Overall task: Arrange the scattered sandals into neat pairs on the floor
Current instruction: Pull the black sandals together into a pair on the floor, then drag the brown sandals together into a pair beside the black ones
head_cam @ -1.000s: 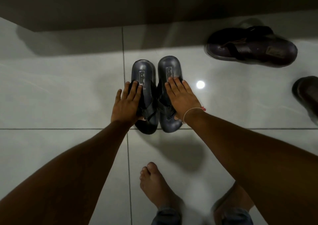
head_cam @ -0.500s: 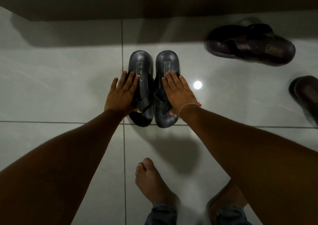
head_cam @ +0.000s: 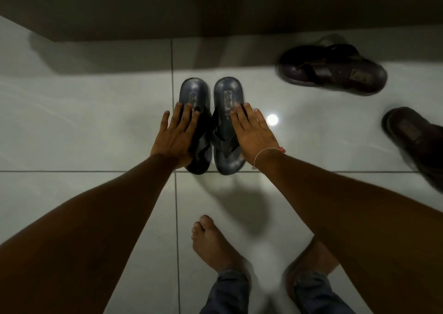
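We rest our left hand [head_cam: 176, 138] and right hand [head_cam: 254, 135] flat, fingers spread, gripping nothing, on two grey sandals [head_cam: 226, 112] lying side by side. Right of these lie two brown sandals [head_cam: 335, 72], apart. Heel labels are unreadable.

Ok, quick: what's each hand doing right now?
Left hand: open, flat on the left grey sandal.
Right hand: open, flat on the right grey sandal.

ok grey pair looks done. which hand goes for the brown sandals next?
Right, likely. Both brown sandals lie on the right hand side; the left hand would have to cross the grey pair.
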